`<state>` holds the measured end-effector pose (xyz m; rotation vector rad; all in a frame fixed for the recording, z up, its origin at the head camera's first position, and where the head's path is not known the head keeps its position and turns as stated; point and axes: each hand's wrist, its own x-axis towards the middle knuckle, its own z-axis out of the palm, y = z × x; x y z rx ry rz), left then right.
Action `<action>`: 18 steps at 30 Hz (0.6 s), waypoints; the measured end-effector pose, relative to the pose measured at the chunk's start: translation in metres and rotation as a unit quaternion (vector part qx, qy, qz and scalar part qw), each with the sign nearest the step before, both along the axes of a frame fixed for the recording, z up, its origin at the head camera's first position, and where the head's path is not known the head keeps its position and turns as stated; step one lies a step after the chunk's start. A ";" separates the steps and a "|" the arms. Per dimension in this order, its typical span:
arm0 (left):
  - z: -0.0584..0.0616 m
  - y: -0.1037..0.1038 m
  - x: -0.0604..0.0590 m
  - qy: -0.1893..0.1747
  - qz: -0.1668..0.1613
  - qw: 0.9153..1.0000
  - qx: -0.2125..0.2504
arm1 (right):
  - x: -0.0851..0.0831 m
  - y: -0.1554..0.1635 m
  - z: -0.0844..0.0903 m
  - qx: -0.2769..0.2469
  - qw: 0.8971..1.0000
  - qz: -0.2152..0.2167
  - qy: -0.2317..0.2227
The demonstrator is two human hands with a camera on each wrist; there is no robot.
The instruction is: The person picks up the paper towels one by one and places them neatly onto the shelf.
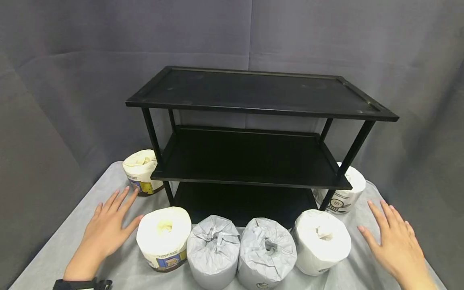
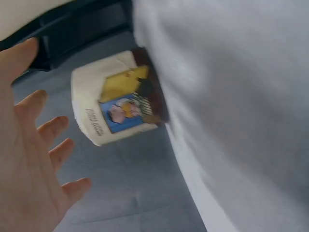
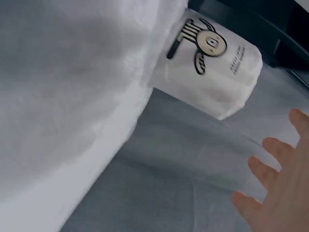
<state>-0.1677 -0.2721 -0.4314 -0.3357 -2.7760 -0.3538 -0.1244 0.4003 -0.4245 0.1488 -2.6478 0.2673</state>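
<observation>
Black rack (image 1: 250, 157) has paper rolls (image 1: 214, 253) before it and beside it; left grip (image 1: 106, 228) and right grip (image 1: 393, 241) spread empty, the left thumb (image 1: 133, 225) so near one that an inward sweep could shove it askew

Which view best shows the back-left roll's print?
Left wrist: the back-left roll is large, its yellow-and-blue print uncovered. The head view adds its top, but the print is small and partly hidden by the left hand. The right wrist view lacks it.
</observation>
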 end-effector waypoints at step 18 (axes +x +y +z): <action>0.024 0.009 -0.020 -0.135 -0.078 0.959 0.237 | 0.012 -0.025 0.031 -0.062 0.991 0.102 0.056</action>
